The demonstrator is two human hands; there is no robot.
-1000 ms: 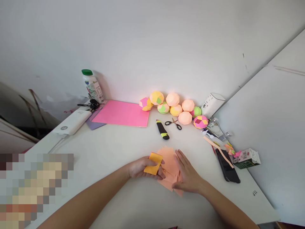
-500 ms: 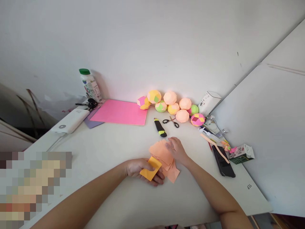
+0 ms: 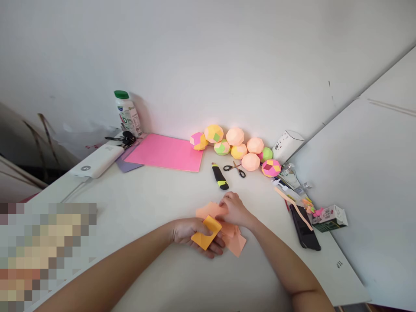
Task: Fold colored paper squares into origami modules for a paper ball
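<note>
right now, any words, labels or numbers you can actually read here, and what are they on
"110", seen upside down: small dark marks on the white table near its right edge; the reading is uncertain.
Bottle with the green cap: printed label, too blurred to read.
Small carton at the right: print too small to read.
White box by the paper balls: dark marks, unreadable.
White power bank: a round mark, no legible text.

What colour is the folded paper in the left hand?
Orange-yellow: the folded paper held in the left hand, seen in the head view.
</note>
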